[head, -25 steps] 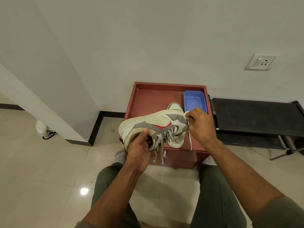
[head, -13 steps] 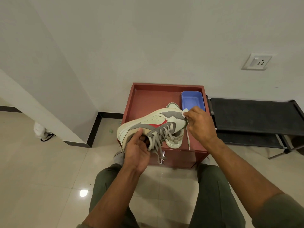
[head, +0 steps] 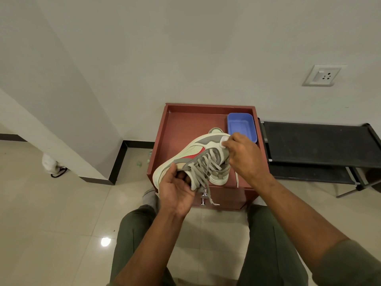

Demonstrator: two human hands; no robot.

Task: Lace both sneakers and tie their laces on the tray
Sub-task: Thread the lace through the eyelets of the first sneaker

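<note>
Head view: left hand (head: 177, 187) grips the toe of the cream-and-grey sneaker with red swoosh (head: 190, 159); right hand (head: 244, 156) pinches its heel. Sneaker held above the red-brown wooden tray (head: 185, 124), tilted more upright than before. Grey laces (head: 204, 172) dangle.

Left hand (head: 175, 188) fingers curled, gripping; right hand (head: 243, 155) pinching, forearms extended.

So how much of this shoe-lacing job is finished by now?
Partly done. The held sneaker already has grey laces criss-crossed through it, but the ends dangle loose, untied. In hand: the left hand grips its toe end and the right hand grips its heel end, above the red tray. Left: tying this one, then the second sneaker resting on the tray behind; its lacing is mostly hidden.
</note>
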